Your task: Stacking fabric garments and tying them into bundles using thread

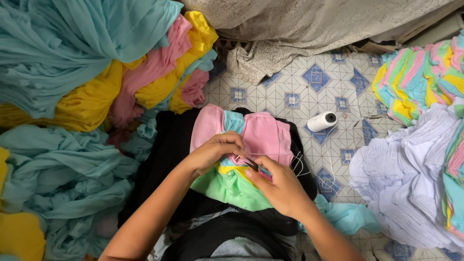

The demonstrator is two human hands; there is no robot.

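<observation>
A bunched piece of fabric (261, 135) in pink, turquoise, yellow and green panels lies on my lap over black cloth (169, 145). My left hand (215, 152) pinches its gathered middle. My right hand (280, 186) meets it from the right and holds a small thin metal tool (249, 162), its kind unclear, at the gather. White thread (302, 166) trails loosely from the fabric's right edge across the floor.
A white thread spool (322, 121) lies on the tiled floor (309, 82). Heaps of turquoise, yellow and pink cloth (96, 72) fill the left. White and multicoloured gathered pieces (415, 169) pile at right. Beige lace fabric (309, 24) hangs behind.
</observation>
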